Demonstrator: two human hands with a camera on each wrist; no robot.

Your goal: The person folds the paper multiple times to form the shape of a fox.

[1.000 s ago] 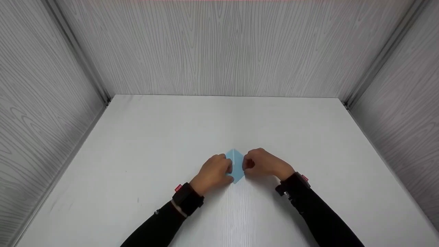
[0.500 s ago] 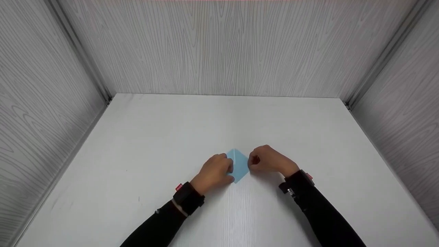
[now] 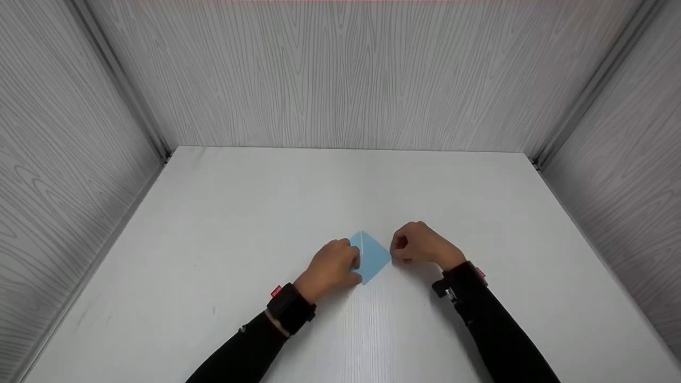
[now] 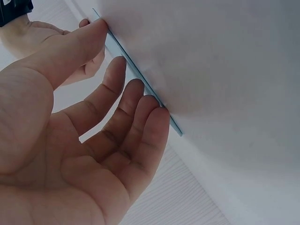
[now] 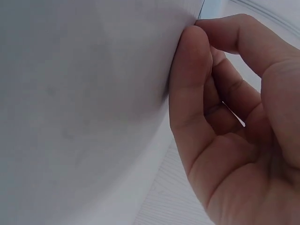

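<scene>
A light blue sheet of folded paper lies on the white table, with a pale crease line near its left side. My left hand presses its fingertips on the paper's left part and covers much of that side. In the left wrist view, the thumb and relaxed, bent fingers of my left hand touch the thin blue paper along its length. At the right corner my right hand pinches the paper between thumb and index finger. In the right wrist view only a sliver of blue paper shows beyond the fingertips.
The white table spreads around both hands. A grey wood-grain panel stands behind it, with a left side panel and a right side panel.
My right hand has moved to the right and slightly away from me. The paper's right corner has moved out with it, so more blue shows. My left hand has stayed in place.
</scene>
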